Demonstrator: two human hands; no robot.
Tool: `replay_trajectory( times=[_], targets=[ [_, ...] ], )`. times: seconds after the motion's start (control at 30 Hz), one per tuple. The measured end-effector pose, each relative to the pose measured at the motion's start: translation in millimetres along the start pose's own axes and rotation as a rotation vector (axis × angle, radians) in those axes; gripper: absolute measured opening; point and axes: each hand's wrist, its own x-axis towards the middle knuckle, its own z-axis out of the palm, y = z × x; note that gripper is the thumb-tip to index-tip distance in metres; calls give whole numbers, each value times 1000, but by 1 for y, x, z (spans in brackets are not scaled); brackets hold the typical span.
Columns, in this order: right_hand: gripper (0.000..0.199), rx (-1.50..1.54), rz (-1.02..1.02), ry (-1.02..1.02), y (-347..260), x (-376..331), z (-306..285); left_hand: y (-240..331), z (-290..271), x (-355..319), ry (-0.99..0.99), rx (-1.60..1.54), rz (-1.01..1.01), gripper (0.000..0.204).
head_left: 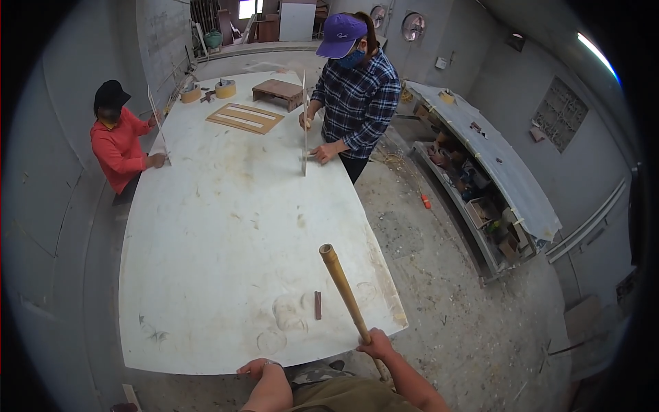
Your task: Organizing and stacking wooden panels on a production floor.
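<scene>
So we've got this big white worktable [226,226] with loads of bare top in the middle and a dusty floor strip running along its right edge, and our right hand [376,343] is down past the near right corner with its fingers wrapped tight around a bamboo pole [344,292] that slants up and left over that corner. Our left hand [257,369] sits at the near edge, knuckles up, fingers curled under where we honestly can't tell what they're doing. A little dark stick [318,305] lies just left of the pole, whose bottom end is hidden behind our wrist.
</scene>
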Motion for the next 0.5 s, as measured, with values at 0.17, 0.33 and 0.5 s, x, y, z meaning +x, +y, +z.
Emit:
replay_trajectory(
  times=[0.17, 0.33, 0.5],
  targets=[
    [38, 6, 11, -3, 1, 1, -3, 1, 5, -1, 7, 14, 8, 77],
    [38, 0, -4, 2, 3, 1, -2, -3, 12, 0, 19, 29, 7, 76],
    [38, -6, -30, -10, -9, 6, 1, -3, 31, 26, 34, 19, -22, 75]
  ],
)
